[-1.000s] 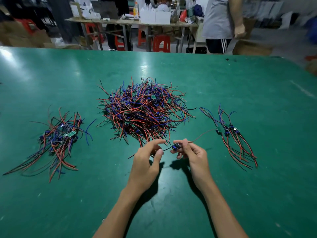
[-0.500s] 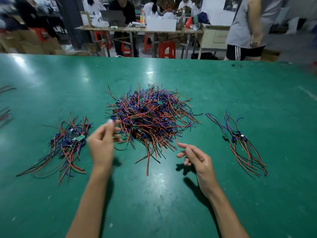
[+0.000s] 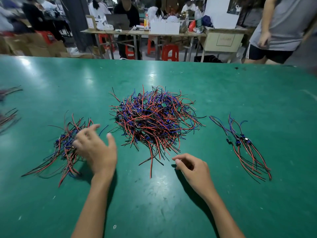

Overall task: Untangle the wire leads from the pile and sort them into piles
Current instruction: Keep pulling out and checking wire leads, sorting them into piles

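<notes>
On the green desk (image 3: 223, 93) the big tangled pile (image 3: 154, 121) of red, blue and black wire leads sits in the middle, closer to the far edge than the near one; a smaller sorted pile (image 3: 63, 148) lies toward the left edge and a thin, tidy pile (image 3: 247, 148) of a few leads lies toward the right edge. The left hand (image 3: 97, 148) is over the right side of the left pile with its fingers spread and loose, blurred, and seems to have nothing in it, though whether the fingertips touch the wires cannot be told. The right hand (image 3: 193, 166) hovers or rests near the near edge of the middle pile, fingers loosely curled, thumb and forefinger close together but holding nothing that shows. The leads look light and limp, each with a small circuit board or blue part midway, so they will likely snag on one another and drag neighbours along. The better hold is probably at that small stiff part, or on a free end sticking out at the pile's near side, drawing slowly so loops slip free rather than tighten
</notes>
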`<state>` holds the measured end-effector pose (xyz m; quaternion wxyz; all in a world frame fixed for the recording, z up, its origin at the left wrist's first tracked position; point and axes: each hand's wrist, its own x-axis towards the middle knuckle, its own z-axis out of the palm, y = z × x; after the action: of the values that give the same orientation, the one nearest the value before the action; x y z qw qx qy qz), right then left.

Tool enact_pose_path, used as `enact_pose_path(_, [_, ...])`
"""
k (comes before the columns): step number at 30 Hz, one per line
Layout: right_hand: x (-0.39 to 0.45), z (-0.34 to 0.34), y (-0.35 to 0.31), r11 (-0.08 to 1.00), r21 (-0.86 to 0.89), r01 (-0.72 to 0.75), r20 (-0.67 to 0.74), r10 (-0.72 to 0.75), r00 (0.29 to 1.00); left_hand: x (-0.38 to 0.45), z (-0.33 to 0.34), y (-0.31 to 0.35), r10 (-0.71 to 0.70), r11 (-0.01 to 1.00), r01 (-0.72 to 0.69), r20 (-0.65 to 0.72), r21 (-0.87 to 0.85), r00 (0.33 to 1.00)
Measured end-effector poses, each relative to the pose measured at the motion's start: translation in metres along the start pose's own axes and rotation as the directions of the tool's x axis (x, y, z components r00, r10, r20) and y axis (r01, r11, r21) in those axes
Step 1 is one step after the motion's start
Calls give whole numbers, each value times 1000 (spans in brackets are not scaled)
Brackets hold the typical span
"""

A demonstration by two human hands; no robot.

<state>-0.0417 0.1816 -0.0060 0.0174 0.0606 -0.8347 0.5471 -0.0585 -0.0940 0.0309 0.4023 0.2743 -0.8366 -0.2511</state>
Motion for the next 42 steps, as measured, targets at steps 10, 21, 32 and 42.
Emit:
enact_pose_path(10, [2,-1,2,1000,-29,12,-4,-12,1000,27,94,141,460,793,-609,641,15,615])
enact_pose_path(21, [7,-1,3,1000,14,6,-27,-5,1000,30,95,126,390,911,-376,643,-167,659])
enact_pose_path(32, [9,1,3,998,58,-6,-55,9,998,30,68,131,445,814,-110,492,-570,749])
enact_pose_path(42, [9,-8,-5,880,476,0,-87,47,995,-18,41,132,540,637,68,507,-768,672])
